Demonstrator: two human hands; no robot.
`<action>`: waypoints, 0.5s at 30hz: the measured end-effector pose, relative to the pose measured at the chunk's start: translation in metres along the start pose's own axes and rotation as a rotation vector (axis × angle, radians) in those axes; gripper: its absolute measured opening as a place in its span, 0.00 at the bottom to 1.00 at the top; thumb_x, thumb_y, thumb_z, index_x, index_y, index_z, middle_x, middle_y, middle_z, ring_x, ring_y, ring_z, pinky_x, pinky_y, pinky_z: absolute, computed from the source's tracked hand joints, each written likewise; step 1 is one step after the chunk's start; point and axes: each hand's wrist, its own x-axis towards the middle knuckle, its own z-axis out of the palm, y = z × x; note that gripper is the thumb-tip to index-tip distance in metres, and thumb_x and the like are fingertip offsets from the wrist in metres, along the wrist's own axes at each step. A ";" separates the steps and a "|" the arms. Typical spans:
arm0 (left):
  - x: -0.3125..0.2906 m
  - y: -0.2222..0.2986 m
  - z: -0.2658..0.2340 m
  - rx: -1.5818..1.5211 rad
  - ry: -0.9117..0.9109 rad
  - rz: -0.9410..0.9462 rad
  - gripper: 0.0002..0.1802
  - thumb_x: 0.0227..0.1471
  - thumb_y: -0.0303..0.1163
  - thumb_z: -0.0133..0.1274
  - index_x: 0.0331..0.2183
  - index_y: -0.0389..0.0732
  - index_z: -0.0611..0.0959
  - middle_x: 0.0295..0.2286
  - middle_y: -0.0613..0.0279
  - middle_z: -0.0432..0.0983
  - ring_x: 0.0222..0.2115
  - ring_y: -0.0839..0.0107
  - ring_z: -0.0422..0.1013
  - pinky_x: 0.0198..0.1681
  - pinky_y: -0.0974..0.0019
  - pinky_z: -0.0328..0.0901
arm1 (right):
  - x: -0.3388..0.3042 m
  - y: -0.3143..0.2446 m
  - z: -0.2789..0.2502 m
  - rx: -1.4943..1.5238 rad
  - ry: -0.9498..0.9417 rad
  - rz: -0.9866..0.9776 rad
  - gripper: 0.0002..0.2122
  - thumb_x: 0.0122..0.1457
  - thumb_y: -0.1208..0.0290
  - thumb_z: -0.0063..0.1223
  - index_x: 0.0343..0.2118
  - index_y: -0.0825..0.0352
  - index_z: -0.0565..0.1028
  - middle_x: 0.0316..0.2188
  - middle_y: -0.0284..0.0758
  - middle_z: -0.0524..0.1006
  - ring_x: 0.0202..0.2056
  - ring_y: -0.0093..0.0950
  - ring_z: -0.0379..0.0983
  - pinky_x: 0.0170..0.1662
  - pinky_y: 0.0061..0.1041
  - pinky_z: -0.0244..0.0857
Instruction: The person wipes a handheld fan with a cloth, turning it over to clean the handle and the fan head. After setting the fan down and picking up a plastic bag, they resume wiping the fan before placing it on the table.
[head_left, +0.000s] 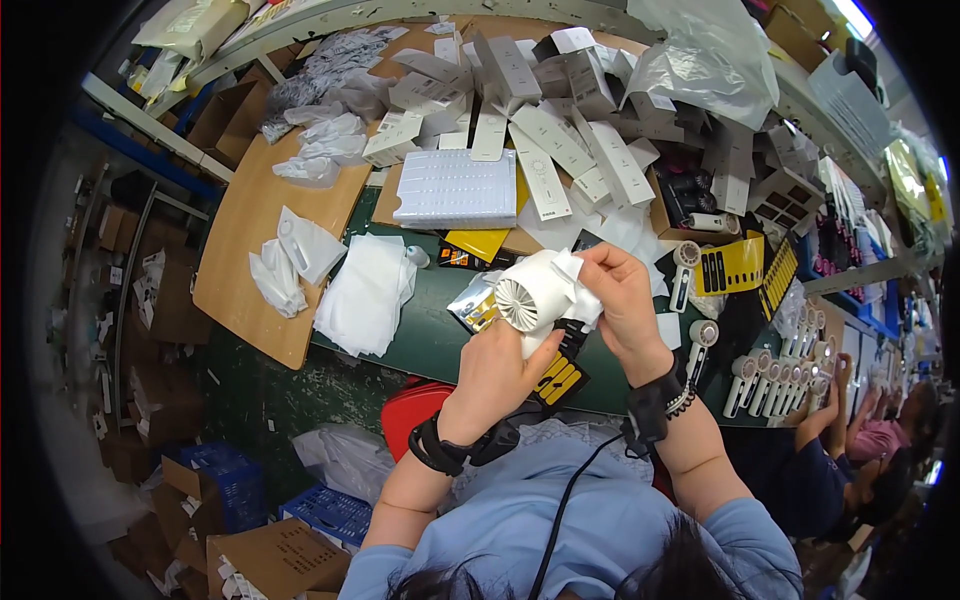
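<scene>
A: Hands?
B: My left hand point(497, 375) is curled round the lower part of the white fan point(527, 295). My right hand point(625, 295) pinches its right side — exact grip spot partly hidden.
A: Where's the fan?
B: Right of the white sheets point(365, 295), held over the green bench point(450, 347).
A: Near the sheets?
B: Bags point(310, 245) just left, boxes point(612, 165) beyond and right — other fans point(745, 380) well right.

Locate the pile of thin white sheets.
In the head view, the pile of thin white sheets lies left of the left hand, on the green table beside the wooden board.
</scene>
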 end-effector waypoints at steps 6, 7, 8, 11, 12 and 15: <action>-0.006 -0.016 -0.027 -0.892 0.371 -0.079 0.21 0.53 0.43 0.46 0.44 0.38 0.68 0.24 0.62 0.70 0.22 0.72 0.67 0.25 0.68 0.64 | -0.008 0.006 -0.019 0.320 0.140 0.024 0.07 0.57 0.71 0.48 0.37 0.68 0.71 0.32 0.33 0.75 0.31 0.20 0.73 0.34 0.17 0.67; -0.002 -0.008 -0.047 -1.295 0.563 0.001 0.23 0.55 0.47 0.41 0.44 0.38 0.65 0.25 0.63 0.68 0.23 0.74 0.65 0.26 0.72 0.62 | -0.012 0.008 -0.027 0.319 0.156 0.018 0.07 0.57 0.71 0.48 0.37 0.68 0.71 0.32 0.33 0.75 0.31 0.20 0.73 0.34 0.17 0.67; -0.006 -0.016 -0.075 -1.117 0.668 0.180 0.22 0.55 0.47 0.41 0.44 0.40 0.65 0.26 0.63 0.67 0.24 0.74 0.65 0.27 0.72 0.62 | -0.016 0.009 -0.037 0.315 0.191 0.016 0.08 0.57 0.71 0.48 0.38 0.68 0.70 0.33 0.33 0.75 0.32 0.20 0.73 0.34 0.17 0.67; -0.019 -0.029 -0.108 -0.958 0.695 0.371 0.22 0.54 0.46 0.43 0.44 0.41 0.66 0.28 0.63 0.67 0.26 0.74 0.65 0.30 0.71 0.62 | -0.021 0.014 -0.053 0.313 0.243 0.017 0.08 0.57 0.71 0.48 0.39 0.67 0.70 0.33 0.33 0.75 0.32 0.21 0.73 0.34 0.17 0.67; -0.020 -0.033 -0.111 -0.994 0.620 0.381 0.23 0.53 0.45 0.45 0.45 0.41 0.66 0.30 0.62 0.67 0.28 0.72 0.66 0.32 0.71 0.62 | -0.022 0.015 -0.057 0.308 0.252 0.013 0.08 0.57 0.71 0.48 0.39 0.67 0.70 0.33 0.33 0.75 0.32 0.21 0.73 0.35 0.17 0.67; -0.034 -0.031 -0.117 -1.077 0.415 0.397 0.25 0.50 0.43 0.49 0.47 0.40 0.67 0.35 0.59 0.69 0.31 0.68 0.68 0.37 0.69 0.63 | -0.028 0.010 -0.061 0.304 0.260 0.022 0.08 0.58 0.72 0.47 0.38 0.67 0.70 0.33 0.33 0.75 0.33 0.21 0.72 0.35 0.17 0.67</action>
